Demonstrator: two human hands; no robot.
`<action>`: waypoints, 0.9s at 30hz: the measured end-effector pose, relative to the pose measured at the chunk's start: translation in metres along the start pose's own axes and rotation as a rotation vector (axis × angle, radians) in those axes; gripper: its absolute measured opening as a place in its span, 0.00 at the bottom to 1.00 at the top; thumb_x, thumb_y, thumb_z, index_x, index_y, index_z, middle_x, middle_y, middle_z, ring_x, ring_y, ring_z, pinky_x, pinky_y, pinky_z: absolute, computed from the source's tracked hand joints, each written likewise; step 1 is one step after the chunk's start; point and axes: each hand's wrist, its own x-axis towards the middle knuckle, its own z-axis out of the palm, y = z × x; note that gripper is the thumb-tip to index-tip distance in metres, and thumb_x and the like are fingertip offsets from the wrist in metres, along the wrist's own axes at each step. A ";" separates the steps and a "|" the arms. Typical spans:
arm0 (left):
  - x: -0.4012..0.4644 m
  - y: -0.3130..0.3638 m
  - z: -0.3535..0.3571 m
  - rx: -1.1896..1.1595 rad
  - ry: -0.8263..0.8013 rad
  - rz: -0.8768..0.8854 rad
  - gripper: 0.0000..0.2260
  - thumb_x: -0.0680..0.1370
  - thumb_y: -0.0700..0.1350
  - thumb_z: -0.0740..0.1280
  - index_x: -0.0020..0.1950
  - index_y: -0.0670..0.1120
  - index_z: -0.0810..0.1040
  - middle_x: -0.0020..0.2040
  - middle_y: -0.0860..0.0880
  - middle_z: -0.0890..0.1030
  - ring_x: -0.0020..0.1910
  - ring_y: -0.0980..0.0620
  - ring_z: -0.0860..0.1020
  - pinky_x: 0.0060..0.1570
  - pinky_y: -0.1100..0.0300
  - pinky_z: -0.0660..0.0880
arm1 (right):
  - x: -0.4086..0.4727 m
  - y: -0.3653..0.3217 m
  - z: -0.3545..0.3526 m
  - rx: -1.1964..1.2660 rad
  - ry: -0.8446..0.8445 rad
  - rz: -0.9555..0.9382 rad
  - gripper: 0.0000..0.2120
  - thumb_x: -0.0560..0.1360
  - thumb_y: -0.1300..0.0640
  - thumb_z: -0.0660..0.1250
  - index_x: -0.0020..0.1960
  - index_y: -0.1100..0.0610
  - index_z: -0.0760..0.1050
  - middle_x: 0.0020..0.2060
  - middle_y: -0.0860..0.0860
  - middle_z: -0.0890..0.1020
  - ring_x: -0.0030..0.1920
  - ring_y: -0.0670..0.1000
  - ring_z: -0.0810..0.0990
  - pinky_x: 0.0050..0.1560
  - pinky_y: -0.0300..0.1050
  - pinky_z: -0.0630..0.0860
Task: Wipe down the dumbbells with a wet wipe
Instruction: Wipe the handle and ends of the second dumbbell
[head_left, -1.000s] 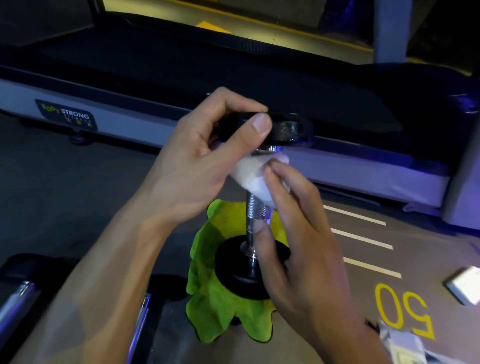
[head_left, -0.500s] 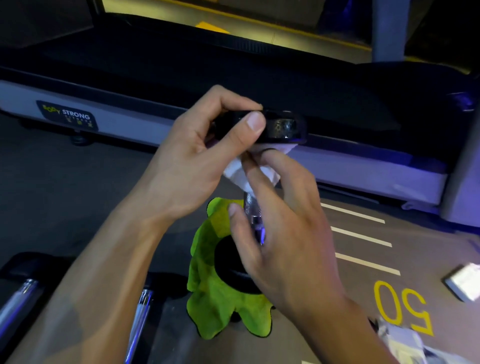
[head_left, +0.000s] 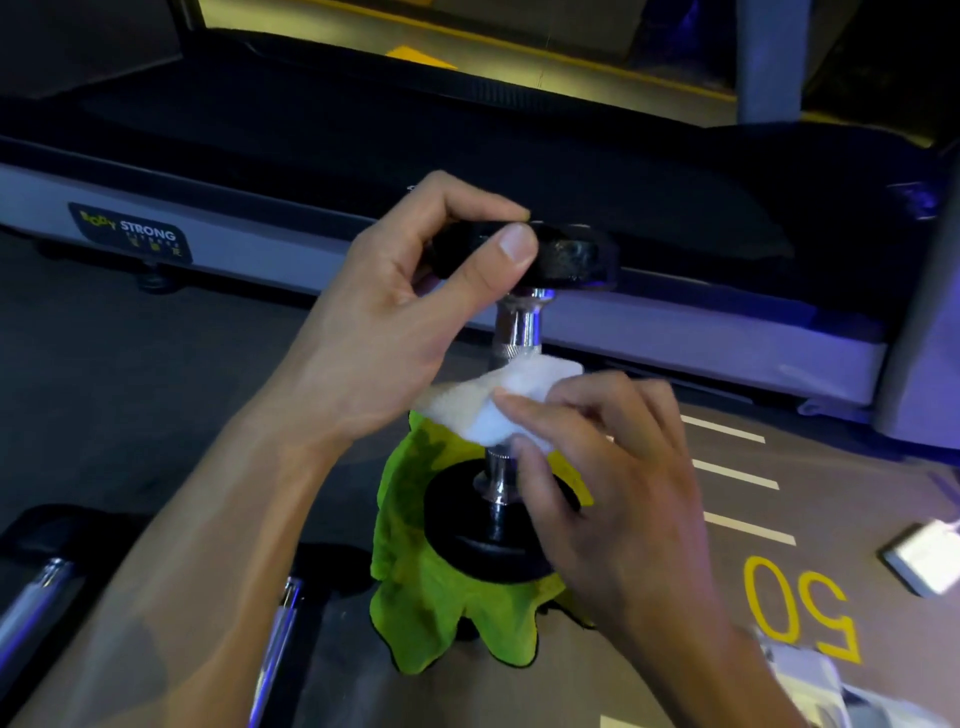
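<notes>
Fingers (head_left: 550, 410) of right hand (head_left: 623, 499) curled, pinching white wet wipe (head_left: 498, 405) against chrome handle of dumbbell (head_left: 514, 332), wipe wrapped about mid-handle. Left hand (head_left: 395, 322) gripping top black plate from the left, thumb (head_left: 498, 260) pressed on plate's near edge, index finger arched over its top. Dumbbell standing upright on end, lower black plate resting on crumpled lime-green cloth (head_left: 431, 597) spread on floor (head_left: 649, 675). Bare chrome visible above wipe up to upper collar, and short stretch below wipe down to lower plate. Treadmill (head_left: 260, 156) lying across background just behind dumbbell, grey side rail bearing "BODY STRONG" label (head_left: 132, 231) at left. Floor to the right marked with three short white lines (head_left: 737, 473) and yellow "50" (head_left: 800, 608). Two more chrome-handled dumbbells (head_left: 275, 639) at lower left, partly hidden under left forearm, ends dark and unclear. Small white flat object (head_left: 924, 561) on floor at right edge, blurred, kind not discernible. Pale packaging (head_left: 810, 680) at bottom right corner, also too blurred to identify.
</notes>
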 end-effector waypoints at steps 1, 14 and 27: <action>-0.001 0.001 0.000 -0.003 0.001 0.001 0.09 0.83 0.50 0.67 0.60 0.49 0.80 0.49 0.58 0.81 0.52 0.60 0.78 0.57 0.59 0.74 | 0.006 -0.001 -0.002 0.007 0.003 0.016 0.11 0.76 0.59 0.72 0.57 0.51 0.86 0.47 0.46 0.79 0.46 0.47 0.74 0.49 0.38 0.73; -0.001 0.000 0.002 -0.004 0.011 -0.002 0.05 0.83 0.53 0.68 0.58 0.56 0.80 0.52 0.55 0.82 0.53 0.57 0.79 0.59 0.54 0.77 | 0.043 -0.008 -0.023 -0.078 -0.020 0.240 0.06 0.70 0.55 0.69 0.46 0.49 0.81 0.26 0.43 0.68 0.31 0.53 0.74 0.33 0.44 0.69; -0.001 0.003 0.003 -0.002 0.010 -0.010 0.05 0.84 0.50 0.67 0.58 0.55 0.79 0.50 0.60 0.81 0.53 0.60 0.80 0.58 0.59 0.78 | 0.021 -0.018 -0.005 0.129 -0.009 0.014 0.26 0.76 0.68 0.68 0.74 0.59 0.74 0.67 0.56 0.69 0.65 0.49 0.75 0.67 0.37 0.72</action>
